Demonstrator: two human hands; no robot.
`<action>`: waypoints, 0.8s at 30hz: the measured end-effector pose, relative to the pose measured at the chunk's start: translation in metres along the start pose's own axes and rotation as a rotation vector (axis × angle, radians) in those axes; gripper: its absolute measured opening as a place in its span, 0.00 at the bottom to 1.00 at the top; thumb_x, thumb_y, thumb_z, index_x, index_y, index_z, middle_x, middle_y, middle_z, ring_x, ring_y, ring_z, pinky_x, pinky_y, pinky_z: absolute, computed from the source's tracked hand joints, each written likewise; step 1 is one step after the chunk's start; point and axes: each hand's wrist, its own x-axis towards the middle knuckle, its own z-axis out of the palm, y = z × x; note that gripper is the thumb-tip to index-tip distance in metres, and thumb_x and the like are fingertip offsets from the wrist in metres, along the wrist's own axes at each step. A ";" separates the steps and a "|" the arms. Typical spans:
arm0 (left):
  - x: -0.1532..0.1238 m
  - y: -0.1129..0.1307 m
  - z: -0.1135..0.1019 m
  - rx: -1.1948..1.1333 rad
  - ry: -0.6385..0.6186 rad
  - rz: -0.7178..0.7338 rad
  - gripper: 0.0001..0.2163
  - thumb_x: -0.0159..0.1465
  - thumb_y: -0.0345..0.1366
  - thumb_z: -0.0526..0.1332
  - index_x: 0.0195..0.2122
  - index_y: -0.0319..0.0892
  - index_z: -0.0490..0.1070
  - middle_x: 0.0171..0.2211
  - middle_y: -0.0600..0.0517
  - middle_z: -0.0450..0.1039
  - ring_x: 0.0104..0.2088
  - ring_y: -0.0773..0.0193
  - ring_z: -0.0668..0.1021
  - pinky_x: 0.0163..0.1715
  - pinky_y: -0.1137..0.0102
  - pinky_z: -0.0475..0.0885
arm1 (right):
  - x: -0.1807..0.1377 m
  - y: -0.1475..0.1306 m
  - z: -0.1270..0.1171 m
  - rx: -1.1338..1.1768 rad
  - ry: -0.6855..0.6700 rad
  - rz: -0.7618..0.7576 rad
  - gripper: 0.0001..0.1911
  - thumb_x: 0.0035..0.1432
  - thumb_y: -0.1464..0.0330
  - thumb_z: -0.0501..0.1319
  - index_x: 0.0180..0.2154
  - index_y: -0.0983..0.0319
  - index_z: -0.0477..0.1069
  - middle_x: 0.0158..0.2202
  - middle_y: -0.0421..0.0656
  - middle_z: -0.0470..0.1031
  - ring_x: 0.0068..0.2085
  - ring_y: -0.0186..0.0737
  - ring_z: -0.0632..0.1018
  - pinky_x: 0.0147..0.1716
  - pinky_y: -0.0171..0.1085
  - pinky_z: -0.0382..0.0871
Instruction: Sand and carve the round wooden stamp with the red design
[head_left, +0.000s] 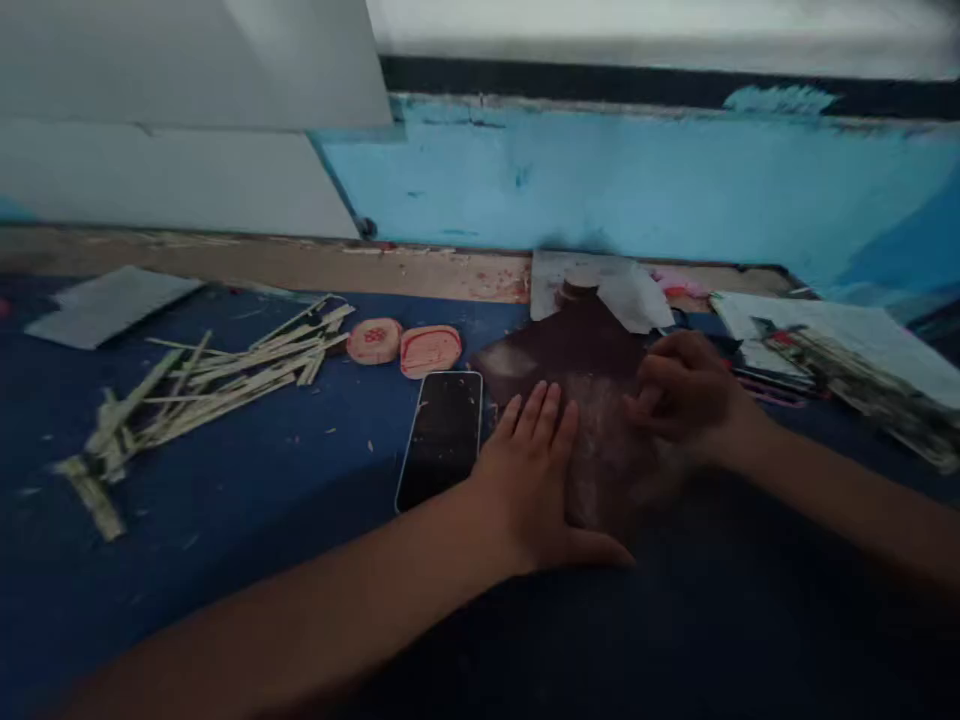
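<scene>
A dark reddish-brown sheet (600,345) with pale, dusty smears lies on the blue surface. My left hand (529,470) rests flat on it, fingers stretched forward and thumb out to the side. Over the sheet's right part, my right hand (686,395) is closed with its fingers curled in. Whatever it may hold is hidden in the dim, blurred picture. Close beside my left hand lies a phone (440,435) with a dark screen and small pale bits on it. A small round brown piece (580,289) sits near the sheet's far corner.
Two pinkish, red-marked pieces (430,351) lie behind the phone. Thin pale strips (225,385) are heaped to the left, before a folded grey sheet (112,300). White papers (877,340) and a cluttered bundle (870,385) lie at right. A blue wall (600,180) closes the back.
</scene>
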 end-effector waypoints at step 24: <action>-0.008 0.016 -0.022 -0.319 0.597 0.109 0.27 0.62 0.60 0.65 0.50 0.40 0.73 0.47 0.44 0.76 0.48 0.49 0.76 0.52 0.51 0.69 | -0.033 -0.066 0.020 1.243 -0.011 0.755 0.12 0.51 0.60 0.72 0.36 0.55 0.75 0.45 0.40 0.76 0.44 0.43 0.80 0.42 0.40 0.78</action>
